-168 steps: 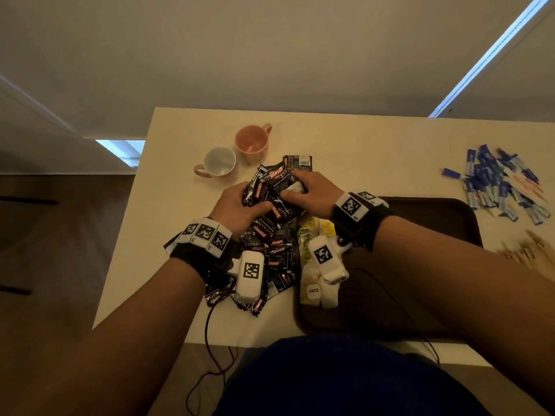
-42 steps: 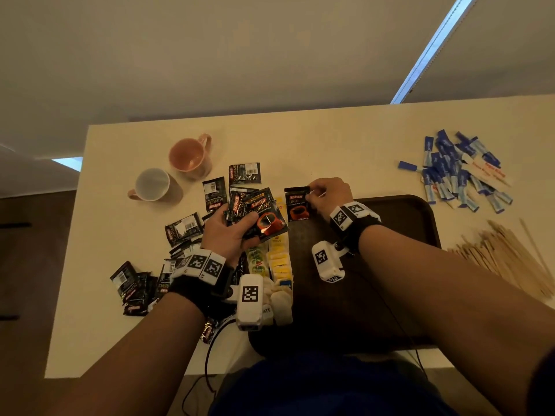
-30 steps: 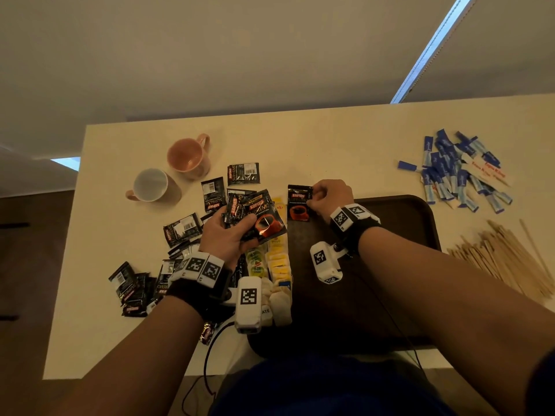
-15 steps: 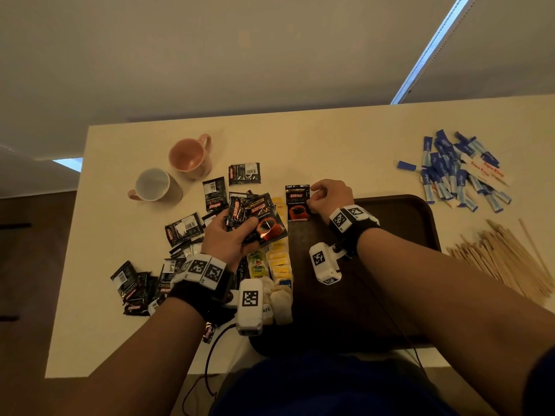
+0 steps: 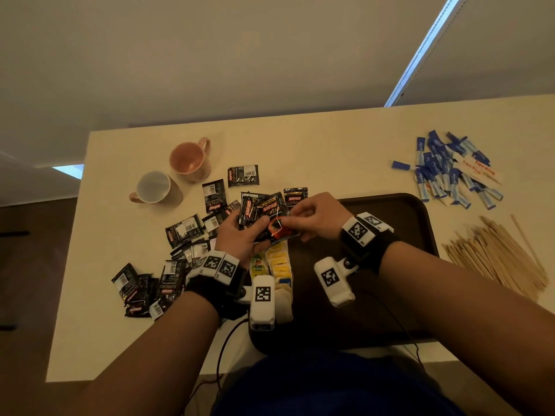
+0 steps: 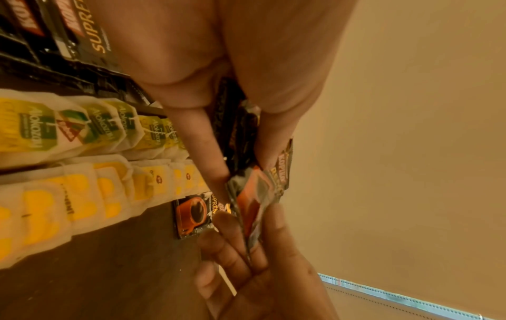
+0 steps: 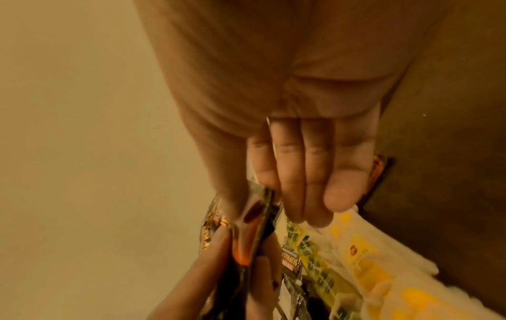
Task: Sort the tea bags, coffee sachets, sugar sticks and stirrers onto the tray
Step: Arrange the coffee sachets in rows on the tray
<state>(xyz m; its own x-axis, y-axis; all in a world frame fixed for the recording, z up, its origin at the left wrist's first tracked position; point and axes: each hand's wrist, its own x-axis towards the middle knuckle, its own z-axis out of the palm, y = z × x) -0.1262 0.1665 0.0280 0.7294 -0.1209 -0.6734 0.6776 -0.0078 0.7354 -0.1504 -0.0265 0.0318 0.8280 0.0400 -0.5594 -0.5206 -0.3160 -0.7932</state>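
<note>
My left hand [image 5: 253, 232] grips a fanned stack of black coffee sachets [image 5: 258, 210] just above the tray's far left corner. The right hand [image 5: 289, 222] pinches the orange-printed end of the top sachet [image 5: 277, 229] of that stack, between thumb and fingers [image 6: 246, 249]. One coffee sachet [image 5: 295, 197] lies flat at the far left corner of the dark brown tray [image 5: 390, 205]. Two rows of tea bags [image 5: 274, 261], one green-labelled [image 6: 82, 132] and one yellow-labelled [image 6: 82, 194], lie along the tray's left side. Blue sugar sticks [image 5: 444, 172] and wooden stirrers [image 5: 495, 253] lie on the table to the right.
Several loose coffee sachets [image 5: 183, 231] are scattered on the table left of the tray, with a heap [image 5: 141, 289] near the front left. A pink mug [image 5: 189, 159] and a white mug [image 5: 153, 187] stand at the far left. A cable hangs off the near edge.
The right hand has let go of the sachet it laid at the tray's far left corner, moved left, and now pinches the top sachet of the stack in my left hand.
</note>
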